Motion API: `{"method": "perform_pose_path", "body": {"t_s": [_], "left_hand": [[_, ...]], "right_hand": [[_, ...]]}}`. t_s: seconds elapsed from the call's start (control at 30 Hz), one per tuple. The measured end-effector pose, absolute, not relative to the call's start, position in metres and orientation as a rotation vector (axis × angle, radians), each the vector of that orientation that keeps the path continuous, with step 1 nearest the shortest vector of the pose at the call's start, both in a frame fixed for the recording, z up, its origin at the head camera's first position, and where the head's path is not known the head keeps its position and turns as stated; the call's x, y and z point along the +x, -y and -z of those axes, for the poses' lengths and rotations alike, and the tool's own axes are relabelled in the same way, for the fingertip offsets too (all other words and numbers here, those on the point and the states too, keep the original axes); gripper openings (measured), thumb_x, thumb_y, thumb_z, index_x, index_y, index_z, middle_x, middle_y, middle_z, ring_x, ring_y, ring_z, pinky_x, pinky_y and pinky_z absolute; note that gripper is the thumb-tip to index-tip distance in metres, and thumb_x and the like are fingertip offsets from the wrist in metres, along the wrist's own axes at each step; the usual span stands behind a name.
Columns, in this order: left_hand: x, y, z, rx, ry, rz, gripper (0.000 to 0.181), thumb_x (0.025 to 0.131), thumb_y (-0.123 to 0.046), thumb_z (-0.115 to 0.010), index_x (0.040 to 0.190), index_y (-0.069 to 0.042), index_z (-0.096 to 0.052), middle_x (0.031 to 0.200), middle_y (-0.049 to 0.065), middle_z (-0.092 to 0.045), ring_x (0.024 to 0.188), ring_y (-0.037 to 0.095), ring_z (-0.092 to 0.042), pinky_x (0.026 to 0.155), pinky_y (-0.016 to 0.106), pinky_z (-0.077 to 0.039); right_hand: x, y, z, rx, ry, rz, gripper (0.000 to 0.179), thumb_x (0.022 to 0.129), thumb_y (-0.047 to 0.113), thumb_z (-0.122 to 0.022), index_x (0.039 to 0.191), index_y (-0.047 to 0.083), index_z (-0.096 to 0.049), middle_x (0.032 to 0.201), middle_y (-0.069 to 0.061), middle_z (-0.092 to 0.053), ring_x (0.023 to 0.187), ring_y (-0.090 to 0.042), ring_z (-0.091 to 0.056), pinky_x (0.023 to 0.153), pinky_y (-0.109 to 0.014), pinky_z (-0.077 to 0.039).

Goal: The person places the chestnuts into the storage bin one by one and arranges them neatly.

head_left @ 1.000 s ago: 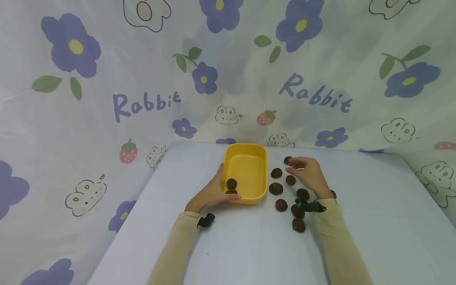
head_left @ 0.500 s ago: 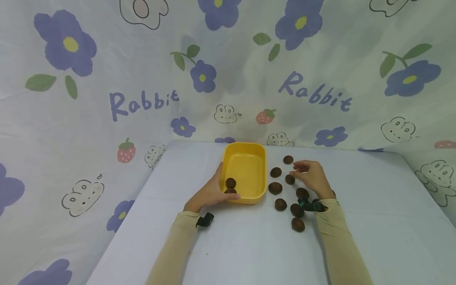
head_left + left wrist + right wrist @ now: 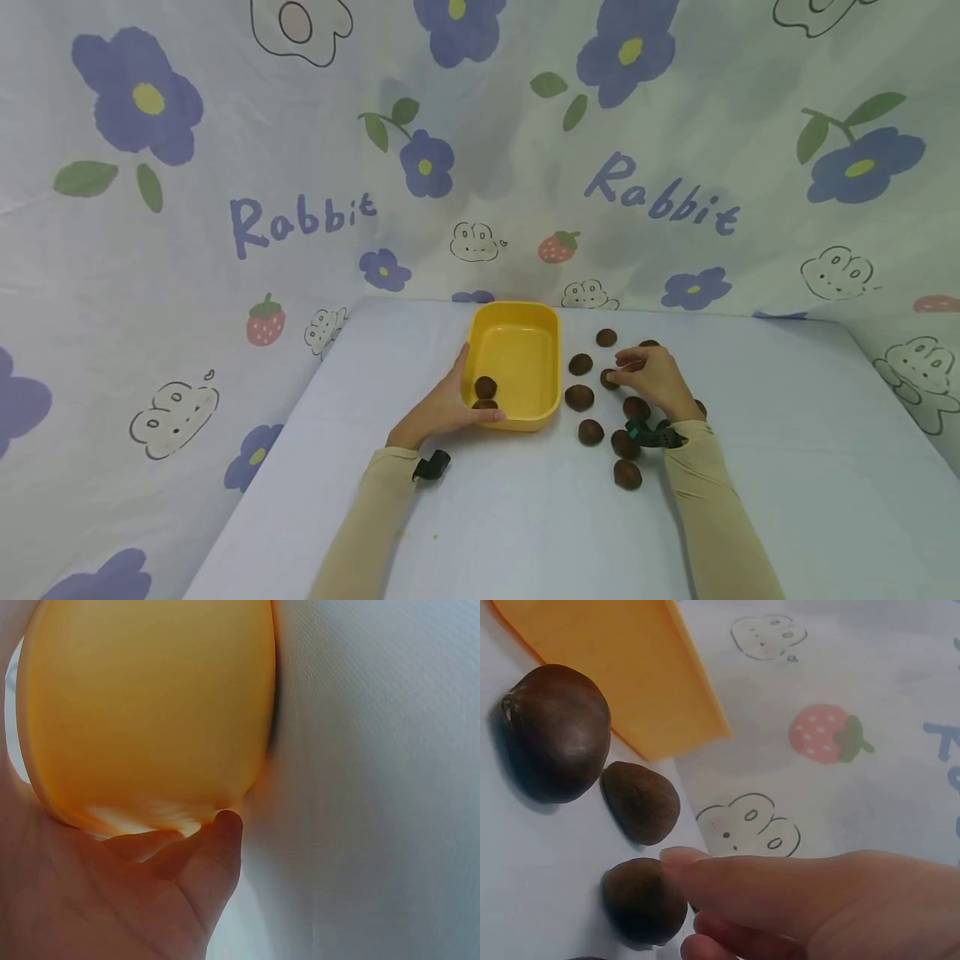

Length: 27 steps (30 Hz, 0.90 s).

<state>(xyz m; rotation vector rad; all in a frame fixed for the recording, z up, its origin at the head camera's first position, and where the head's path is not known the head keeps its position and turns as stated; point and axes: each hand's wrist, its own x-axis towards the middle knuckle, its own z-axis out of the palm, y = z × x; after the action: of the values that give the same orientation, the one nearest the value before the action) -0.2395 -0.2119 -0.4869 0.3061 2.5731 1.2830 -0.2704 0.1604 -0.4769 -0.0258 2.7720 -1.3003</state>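
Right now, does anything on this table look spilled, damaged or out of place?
Small brownish specks on the white table, beside the left sleeve, look odd against the plain surface; stains or crumbs, I cannot tell. Otherwise nothing stands out: the yellow tray and chestnuts show no visible damage.

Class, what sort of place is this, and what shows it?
Probably an indoor tabletop set-up, perhaps for filming: a white table, a flower-printed cloth hung behind it, and a black device on the left wrist.
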Motion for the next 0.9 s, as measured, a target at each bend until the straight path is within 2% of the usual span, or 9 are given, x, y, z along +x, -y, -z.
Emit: {"method": "perform_pose_path", "body": {"t_s": [0.47,0.77,0.9], "left_hand": [[-0.2382,0.2108,0.4855,0.293,-2.584,-1.278,0.143,0.071,-0.052,-0.092,0.167,-0.026,0.011,0.177,0.004,-0.006,0.162,0.028,-0.02,0.13,0.058,-0.02],[-0.2379,0.2116,0.4846,0.303,-2.566,-1.279,0.148,0.067,-0.062,-0.091,0.166,-0.028,0.013,0.177,0.004,-0.005,0.162,0.027,-0.019,0.131,0.056,-0.019],[-0.2379,0.2116,0.4842,0.297,-2.566,-1.277,0.148,0.067,-0.061,-0.092,0.166,-0.028,0.013,0.177,0.004,-0.005,0.162,0.028,-0.019,0.131,0.057,-0.019]], "right_hand": [[-0.2699,-0.157,0.4795,-0.04,-2.753,1.222,0.048,0.085,0.022,-0.084,0.124,-0.004,-0.07,0.12,-0.023,-0.071,0.111,-0.036,-0.067,0.096,-0.049,-0.056],[-0.2726,-0.1568,0.484,-0.027,-2.734,1.209,0.053,0.084,0.022,-0.085,0.128,-0.004,-0.068,0.123,-0.024,-0.07,0.113,-0.037,-0.065,0.098,-0.05,-0.055],[-0.2726,-0.1569,0.4837,-0.038,-2.744,1.202,0.052,0.084,0.02,-0.085,0.128,-0.005,-0.068,0.121,-0.024,-0.07,0.111,-0.036,-0.066,0.096,-0.049,-0.056]]}}
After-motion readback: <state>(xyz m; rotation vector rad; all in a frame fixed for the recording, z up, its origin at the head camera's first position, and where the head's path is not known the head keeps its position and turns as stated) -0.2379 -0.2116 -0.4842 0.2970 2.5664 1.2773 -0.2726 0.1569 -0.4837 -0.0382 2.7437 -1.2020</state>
